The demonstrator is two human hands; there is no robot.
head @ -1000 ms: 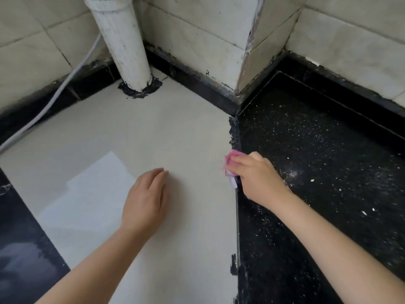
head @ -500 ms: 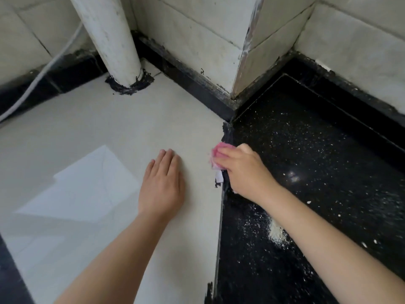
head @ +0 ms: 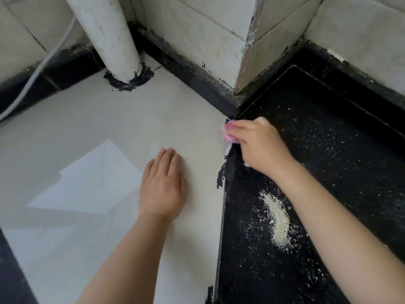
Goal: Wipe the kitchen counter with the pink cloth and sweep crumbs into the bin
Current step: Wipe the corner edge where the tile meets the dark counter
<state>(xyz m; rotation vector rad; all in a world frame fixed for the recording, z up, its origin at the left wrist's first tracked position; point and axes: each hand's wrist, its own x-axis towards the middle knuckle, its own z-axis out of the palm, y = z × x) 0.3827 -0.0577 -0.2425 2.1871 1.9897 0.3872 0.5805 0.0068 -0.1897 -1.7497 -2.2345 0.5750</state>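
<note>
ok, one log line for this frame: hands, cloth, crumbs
left hand: flat on pale counter | right hand: grips pink cloth at seam | crumbs: on black counter

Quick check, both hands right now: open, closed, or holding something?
Left hand: open, fingers straight, flat on the pale counter.
Right hand: closed, gripping the pink cloth at the seam beside the black counter.

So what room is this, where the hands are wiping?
Probably a kitchen corner. There's a black speckled counter with a pile of crumbs, tiled walls, and a white pipe. The right hand holds a pink cloth.
</note>
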